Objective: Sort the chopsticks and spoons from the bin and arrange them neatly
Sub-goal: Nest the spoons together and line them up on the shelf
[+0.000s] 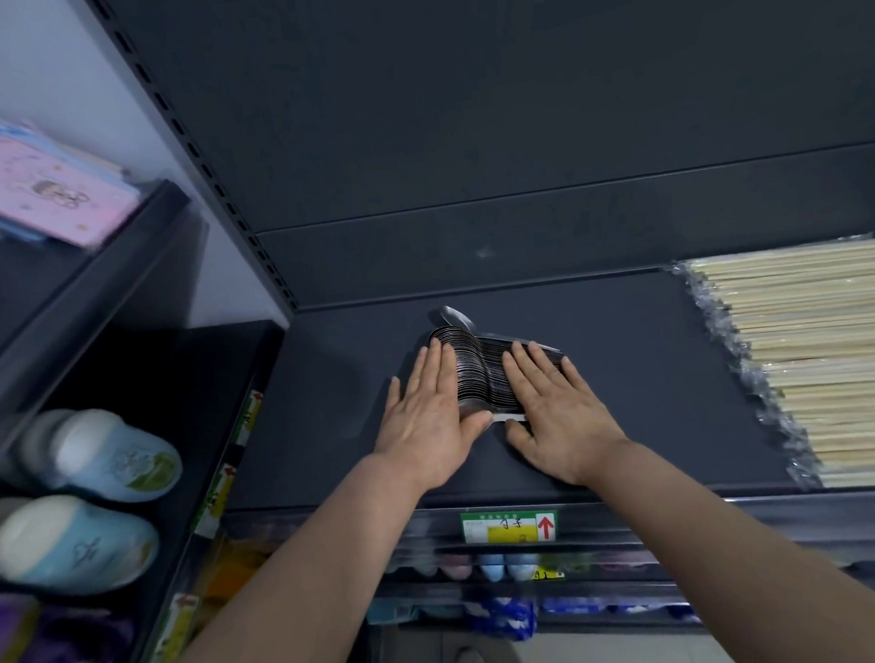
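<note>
A tight row of nested metal spoons [478, 367] lies on the dark shelf [630, 372], bowls to the left and handles to the right. My left hand [429, 413] lies flat with straight fingers against the left side of the row. Flat against the right side, over the handles, is my right hand [556, 411]. One spoon at the far end sticks up above the others. Stacked packs of pale wooden chopsticks [822, 351] in clear wrap fill the right end of the same shelf.
A green and yellow price label [509, 526] with a red arrow sits on the shelf's front rail. Blue slippers [92, 461] fill the lower left shelving, and pink packets [38, 190] lie on an upper left shelf. More goods [501, 617] sit below.
</note>
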Action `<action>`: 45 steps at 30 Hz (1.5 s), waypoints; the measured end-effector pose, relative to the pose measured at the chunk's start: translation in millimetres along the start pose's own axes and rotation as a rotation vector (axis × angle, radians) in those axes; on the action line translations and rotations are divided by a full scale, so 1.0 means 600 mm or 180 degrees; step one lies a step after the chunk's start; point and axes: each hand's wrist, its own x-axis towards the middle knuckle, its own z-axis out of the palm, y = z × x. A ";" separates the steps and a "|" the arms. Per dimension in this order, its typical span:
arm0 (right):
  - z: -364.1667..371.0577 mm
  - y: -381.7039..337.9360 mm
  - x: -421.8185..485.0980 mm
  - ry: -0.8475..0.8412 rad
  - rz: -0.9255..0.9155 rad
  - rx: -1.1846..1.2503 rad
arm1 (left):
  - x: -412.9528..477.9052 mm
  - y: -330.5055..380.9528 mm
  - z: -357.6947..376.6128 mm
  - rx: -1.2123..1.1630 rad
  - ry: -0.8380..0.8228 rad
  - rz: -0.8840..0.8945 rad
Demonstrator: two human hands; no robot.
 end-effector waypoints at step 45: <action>-0.009 -0.001 -0.047 -0.0457 -0.0324 0.0069 | -0.063 0.014 0.011 0.0044 -0.0162 -0.0166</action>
